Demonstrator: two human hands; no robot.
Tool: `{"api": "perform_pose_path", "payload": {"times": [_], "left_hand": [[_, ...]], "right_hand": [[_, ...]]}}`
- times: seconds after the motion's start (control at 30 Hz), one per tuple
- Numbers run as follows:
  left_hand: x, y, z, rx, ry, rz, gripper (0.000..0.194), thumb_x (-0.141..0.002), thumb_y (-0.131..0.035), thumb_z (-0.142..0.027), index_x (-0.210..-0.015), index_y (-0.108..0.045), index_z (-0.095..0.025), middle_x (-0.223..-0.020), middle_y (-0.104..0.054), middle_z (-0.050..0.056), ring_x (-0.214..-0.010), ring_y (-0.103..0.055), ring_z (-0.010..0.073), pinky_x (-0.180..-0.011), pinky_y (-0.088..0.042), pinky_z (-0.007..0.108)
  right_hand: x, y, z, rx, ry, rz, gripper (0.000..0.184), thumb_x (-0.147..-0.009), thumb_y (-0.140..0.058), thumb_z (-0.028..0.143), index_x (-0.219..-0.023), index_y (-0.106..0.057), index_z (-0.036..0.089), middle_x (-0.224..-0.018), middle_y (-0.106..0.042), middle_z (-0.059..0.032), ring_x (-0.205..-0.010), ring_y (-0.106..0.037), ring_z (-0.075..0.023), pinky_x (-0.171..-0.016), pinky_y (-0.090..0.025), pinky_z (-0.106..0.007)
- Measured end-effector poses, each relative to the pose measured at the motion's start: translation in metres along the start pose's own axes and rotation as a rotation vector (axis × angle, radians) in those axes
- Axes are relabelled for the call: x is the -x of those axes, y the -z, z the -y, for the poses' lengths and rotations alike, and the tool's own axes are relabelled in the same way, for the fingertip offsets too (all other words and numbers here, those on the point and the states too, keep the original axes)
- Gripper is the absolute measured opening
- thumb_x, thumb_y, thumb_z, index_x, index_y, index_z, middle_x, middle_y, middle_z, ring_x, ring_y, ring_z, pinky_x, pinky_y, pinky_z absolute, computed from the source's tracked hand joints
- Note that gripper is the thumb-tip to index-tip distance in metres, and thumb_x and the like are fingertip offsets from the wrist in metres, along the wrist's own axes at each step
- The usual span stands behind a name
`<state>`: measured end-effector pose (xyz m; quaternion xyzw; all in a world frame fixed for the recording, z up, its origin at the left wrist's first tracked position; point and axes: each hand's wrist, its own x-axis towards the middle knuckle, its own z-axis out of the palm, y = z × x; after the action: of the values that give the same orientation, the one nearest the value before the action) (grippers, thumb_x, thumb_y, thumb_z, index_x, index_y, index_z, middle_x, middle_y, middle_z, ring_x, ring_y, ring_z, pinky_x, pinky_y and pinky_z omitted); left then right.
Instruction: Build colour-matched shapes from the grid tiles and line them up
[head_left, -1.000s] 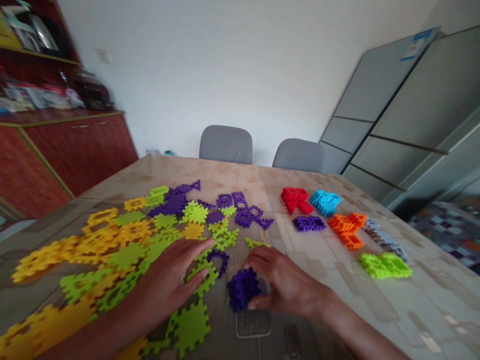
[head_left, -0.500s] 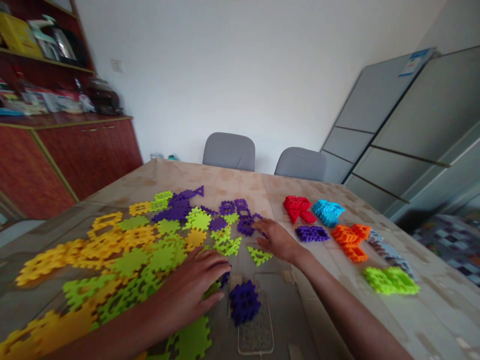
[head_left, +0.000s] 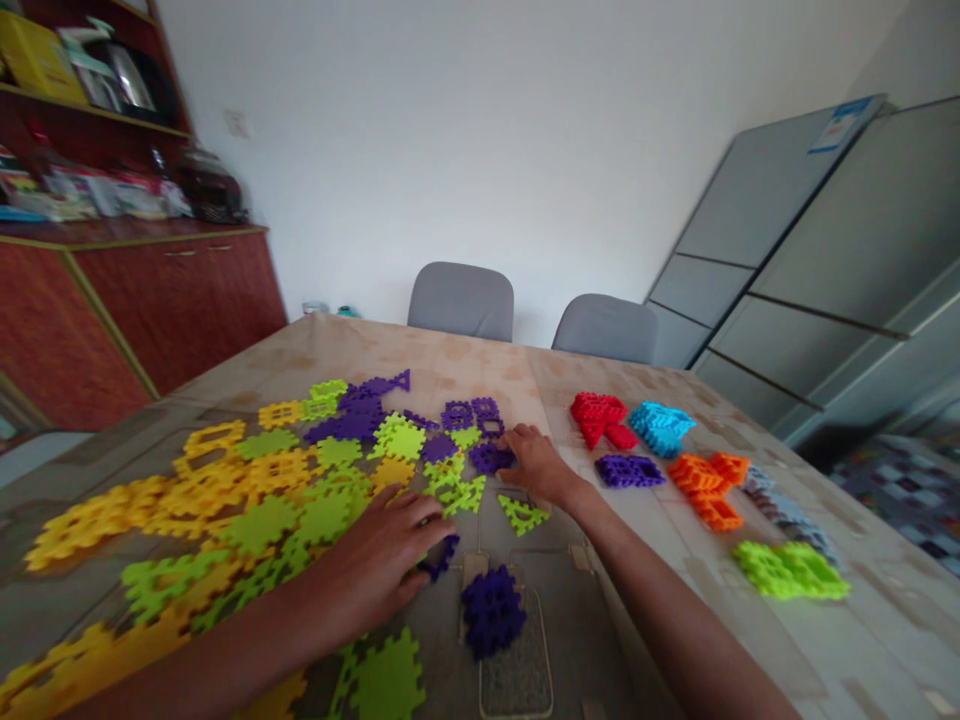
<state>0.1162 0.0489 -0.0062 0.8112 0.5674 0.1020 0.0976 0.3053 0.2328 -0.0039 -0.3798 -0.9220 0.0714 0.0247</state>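
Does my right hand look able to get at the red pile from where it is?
Probably yes: the right hand is at a purple piece, left of the red pile, and no piece shows between hand and pile.

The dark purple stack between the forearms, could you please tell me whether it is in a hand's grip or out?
Out: the stack rests on the table, with neither left hand nor right hand touching it.

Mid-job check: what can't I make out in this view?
All in the head view:
- Whether the left hand grips the dark purple piece: fingers hide the contact.
- Whether the right hand grips the nearby purple piece: fingers hide the contact.
- Lower-left yellow pieces: cut off by the edge.
- Writing on the background packages: blurred, too small.
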Motion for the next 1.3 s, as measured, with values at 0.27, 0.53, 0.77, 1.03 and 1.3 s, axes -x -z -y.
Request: {"api": "perform_pose_path", "payload": {"times": [0.27,0.53,0.77,1.03,1.3], "left_hand": [[0.000,-0.002,0.003,-0.010,-0.069,-0.046,0.051,-0.074,-0.063,-0.008,-0.120,-0.059,-0.028,-0.118,-0.060,0.006,-0.115,-0.054,0.0275,-0.106,-0.037,0.044],[0.007,0.008,0.021,0.156,-0.070,0.015,0.062,-0.068,-0.064,-0.005,-0.125,-0.057,-0.029,-0.126,-0.059,0.004,-0.118,-0.052,0.0268,-0.101,-0.042,0.039],[0.006,0.008,0.024,0.156,-0.131,0.008,0.059,-0.068,-0.075,-0.008,-0.121,-0.059,-0.029,-0.126,-0.062,0.004,-0.119,-0.054,0.0288,-0.100,-0.041,0.039],[0.000,0.005,0.022,0.112,-0.172,0.017,0.061,-0.068,-0.078,-0.008,-0.122,-0.057,-0.028,-0.127,-0.061,0.004,-0.120,-0.052,0.0286,-0.102,-0.037,0.041],[0.000,0.000,0.025,0.120,-0.162,-0.016,0.059,-0.070,-0.074,-0.009,-0.123,-0.058,-0.029,-0.122,-0.062,0.005,-0.117,-0.054,0.0283,-0.101,-0.041,0.040]], "right_hand": [[-0.007,0.000,0.000,-0.001,0.148,0.042,0.060,-0.077,-0.072,0.028,-0.133,-0.052,0.019,-0.125,-0.056,-0.0138,-0.115,-0.049,-0.0297,-0.093,-0.040,-0.042],[-0.016,0.002,-0.012,-0.025,0.238,0.098,0.042,-0.074,-0.075,0.033,-0.112,-0.066,0.018,-0.108,-0.062,-0.0087,-0.102,-0.056,-0.0258,-0.088,-0.041,-0.037],[-0.011,0.006,-0.012,-0.058,0.297,0.109,0.053,-0.071,-0.079,0.041,-0.117,-0.064,0.021,-0.111,-0.062,-0.0062,-0.107,-0.054,-0.0272,-0.092,-0.040,-0.039],[-0.012,0.009,-0.006,-0.085,0.264,0.103,0.050,-0.064,-0.084,0.033,-0.106,-0.062,0.017,-0.113,-0.061,-0.0106,-0.105,-0.053,-0.0289,-0.090,-0.041,-0.042],[0.055,0.031,0.013,-0.275,0.405,0.082,0.048,-0.068,-0.084,0.032,-0.106,-0.058,0.019,-0.109,-0.061,-0.0055,-0.103,-0.055,-0.0226,-0.090,-0.043,-0.034]]}}
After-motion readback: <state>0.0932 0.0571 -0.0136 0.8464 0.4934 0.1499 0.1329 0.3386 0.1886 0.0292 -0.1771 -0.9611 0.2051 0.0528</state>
